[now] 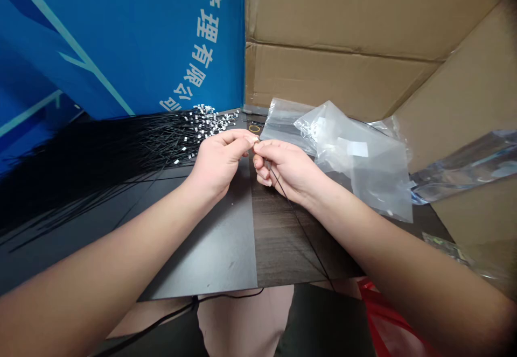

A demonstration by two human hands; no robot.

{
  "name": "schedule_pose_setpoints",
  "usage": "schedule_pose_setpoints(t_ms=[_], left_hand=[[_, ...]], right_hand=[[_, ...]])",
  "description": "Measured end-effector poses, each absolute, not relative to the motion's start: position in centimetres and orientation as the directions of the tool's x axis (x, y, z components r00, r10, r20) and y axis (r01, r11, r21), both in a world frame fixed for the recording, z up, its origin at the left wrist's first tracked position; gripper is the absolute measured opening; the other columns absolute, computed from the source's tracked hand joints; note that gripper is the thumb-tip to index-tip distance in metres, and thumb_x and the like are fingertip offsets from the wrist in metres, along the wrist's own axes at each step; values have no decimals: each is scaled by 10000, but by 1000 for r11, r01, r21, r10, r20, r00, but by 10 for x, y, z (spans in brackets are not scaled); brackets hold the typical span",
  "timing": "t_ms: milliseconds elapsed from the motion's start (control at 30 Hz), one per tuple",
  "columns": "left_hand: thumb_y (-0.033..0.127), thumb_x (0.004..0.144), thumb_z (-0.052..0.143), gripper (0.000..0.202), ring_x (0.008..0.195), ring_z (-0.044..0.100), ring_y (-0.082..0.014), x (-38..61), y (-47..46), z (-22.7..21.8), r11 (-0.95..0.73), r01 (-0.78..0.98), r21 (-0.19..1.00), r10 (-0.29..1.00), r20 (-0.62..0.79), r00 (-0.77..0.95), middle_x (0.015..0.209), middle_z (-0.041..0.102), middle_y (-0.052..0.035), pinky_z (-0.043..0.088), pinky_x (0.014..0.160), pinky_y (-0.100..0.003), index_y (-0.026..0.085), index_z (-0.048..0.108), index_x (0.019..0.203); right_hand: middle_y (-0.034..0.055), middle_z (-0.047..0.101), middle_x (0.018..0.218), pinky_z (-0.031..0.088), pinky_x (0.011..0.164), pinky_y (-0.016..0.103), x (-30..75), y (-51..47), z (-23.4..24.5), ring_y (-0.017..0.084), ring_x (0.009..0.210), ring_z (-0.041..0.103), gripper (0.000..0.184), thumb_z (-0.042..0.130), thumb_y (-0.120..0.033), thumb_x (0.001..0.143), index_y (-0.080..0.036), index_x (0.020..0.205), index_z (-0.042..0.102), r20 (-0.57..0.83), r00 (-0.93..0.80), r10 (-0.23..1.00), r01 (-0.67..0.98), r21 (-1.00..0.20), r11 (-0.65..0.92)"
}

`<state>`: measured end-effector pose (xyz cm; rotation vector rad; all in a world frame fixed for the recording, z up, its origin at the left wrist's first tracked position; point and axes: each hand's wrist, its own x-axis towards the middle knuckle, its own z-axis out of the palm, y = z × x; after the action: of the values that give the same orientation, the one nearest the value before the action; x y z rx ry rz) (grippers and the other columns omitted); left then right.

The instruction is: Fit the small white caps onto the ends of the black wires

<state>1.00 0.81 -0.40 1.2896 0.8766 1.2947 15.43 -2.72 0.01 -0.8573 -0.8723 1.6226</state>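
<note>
My left hand (218, 160) and my right hand (285, 168) meet above the dark table (226, 238), fingertips pinched together on the end of a thin black cable (301, 222). The cable runs from my right hand down toward the table's front edge. What sits at the pinched tip is too small to make out. A large pile of black cables with small white connectors (161, 136) lies just left of my left hand, the connector ends (205, 117) fanned toward the hands.
Clear plastic bags (355, 158) lie right of my hands, another bag (460, 168) against cardboard (343, 39) at the back and right. A blue printed panel (121, 39) stands back left. A small yellow ring (254, 128) lies behind the hands.
</note>
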Motion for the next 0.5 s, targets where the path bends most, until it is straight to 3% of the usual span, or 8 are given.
schedule_pose_setpoints(t_ms=[267,433,500], left_hand=[[182,731,762,30,778,622,-152,12,3,-6,-197,-131,972,975,208,80,862,770,-36,496,758,-296,185,792,732],[196,733,752,59,690,540,-130,8,8,-6,-77,-168,983,982,104,157,760,712,-34,433,677,-293,167,803,738],[215,723,770,63,696,534,-126,6,12,-6,-52,-145,988,982,77,171,774,710,-40,419,679,-292,159,798,733]], right_hand=[[-27,592,590,346,411,225,147,-29,-5,76,430,463,207,667,-196,926,-183,733,591,-99,-123,987,-406,-903,-141],[29,689,720,446,463,255,159,-24,-4,104,517,576,202,668,-304,963,-177,808,643,-91,-90,992,-150,-983,-103],[30,715,777,499,528,277,168,-20,-6,121,583,614,159,671,-333,971,-181,927,684,23,-9,1000,15,-1000,23]])
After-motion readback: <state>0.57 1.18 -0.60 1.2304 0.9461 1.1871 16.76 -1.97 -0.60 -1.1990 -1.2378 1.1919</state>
